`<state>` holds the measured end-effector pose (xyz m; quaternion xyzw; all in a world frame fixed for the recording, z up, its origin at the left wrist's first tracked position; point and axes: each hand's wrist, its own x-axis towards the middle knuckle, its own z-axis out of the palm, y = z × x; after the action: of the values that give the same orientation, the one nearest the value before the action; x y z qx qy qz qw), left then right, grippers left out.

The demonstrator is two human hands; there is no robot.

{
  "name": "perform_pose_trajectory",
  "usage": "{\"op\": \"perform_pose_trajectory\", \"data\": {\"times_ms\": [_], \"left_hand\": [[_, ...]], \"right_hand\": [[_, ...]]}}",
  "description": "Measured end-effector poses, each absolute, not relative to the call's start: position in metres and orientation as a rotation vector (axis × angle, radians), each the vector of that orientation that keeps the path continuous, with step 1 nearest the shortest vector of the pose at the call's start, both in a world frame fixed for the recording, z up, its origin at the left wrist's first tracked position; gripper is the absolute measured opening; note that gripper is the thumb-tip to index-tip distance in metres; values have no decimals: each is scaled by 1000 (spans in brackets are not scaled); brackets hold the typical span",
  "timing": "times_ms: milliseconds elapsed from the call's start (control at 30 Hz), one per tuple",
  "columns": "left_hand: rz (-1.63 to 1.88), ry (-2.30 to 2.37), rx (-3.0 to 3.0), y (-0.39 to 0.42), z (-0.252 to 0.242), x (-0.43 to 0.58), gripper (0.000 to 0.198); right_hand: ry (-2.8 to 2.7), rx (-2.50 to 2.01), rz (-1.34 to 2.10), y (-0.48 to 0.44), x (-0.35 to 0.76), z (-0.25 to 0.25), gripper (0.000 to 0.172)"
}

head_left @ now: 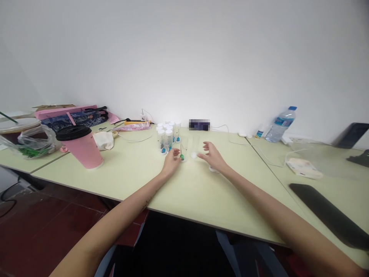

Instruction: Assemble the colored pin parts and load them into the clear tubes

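Both my arms reach out over a pale green table (115, 173). My left hand (172, 160) is curled, its fingertips at a small clear tube with a green bead (182, 155) at its base. My right hand (212, 155) hovers with fingers spread beside another clear tube (195, 148) with a white base; it holds nothing. Just behind stands a cluster of several clear capped vials (167, 136), some with blue beads inside. A small white cap (212, 169) lies under my right wrist.
A pink cup with a black lid (81, 147) stands at the left, next to a plastic bag (34, 144) and pink folders (72, 113). A water bottle (280, 125) stands at the back right. A black wrist pad (328, 215) and a white packet (304, 168) lie on the right.
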<state>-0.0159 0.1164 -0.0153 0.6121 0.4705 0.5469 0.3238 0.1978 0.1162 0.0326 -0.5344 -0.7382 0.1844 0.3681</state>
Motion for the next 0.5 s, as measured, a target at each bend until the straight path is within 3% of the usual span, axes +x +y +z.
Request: {"op": "perform_pose_trajectory", "data": {"times_ms": [67, 233, 500], "left_hand": [[1470, 1255, 1630, 112, -11, -18, 32], [1523, 1271, 1713, 104, -3, -20, 37], [1358, 1235, 1745, 117, -22, -16, 50]], "right_hand": [[-1870, -1371, 535, 134, 184, 31, 61], [-1852, -1326, 646, 142, 173, 23, 25], [-1862, -1202, 699, 83, 182, 8, 16]]}}
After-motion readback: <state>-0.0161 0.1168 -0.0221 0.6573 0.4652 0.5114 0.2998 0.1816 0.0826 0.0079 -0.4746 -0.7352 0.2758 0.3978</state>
